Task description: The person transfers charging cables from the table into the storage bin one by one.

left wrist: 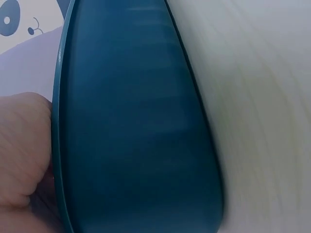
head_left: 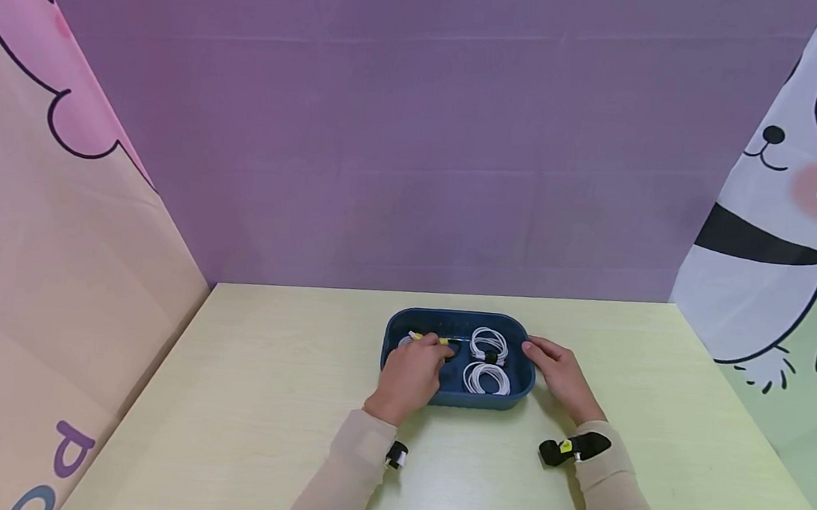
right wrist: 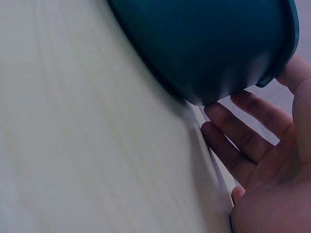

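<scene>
A dark blue oblong bin stands on the table in the head view. My left hand reaches over its near wall, with bent fingers down inside. Right at those fingertips is a dark loop of cable; I cannot tell whether they grip it. Yellow pieces show just beyond the knuckles. In the left wrist view, the bin wall hides the fingers. My right hand holds the bin's right end, thumb at the rim and fingers against the outer wall.
Two white coiled cables, a far one and a near one, lie in the bin's right half. Another pale cable shows at its left. The pale table meets a purple backdrop behind, with printed cloth on both sides.
</scene>
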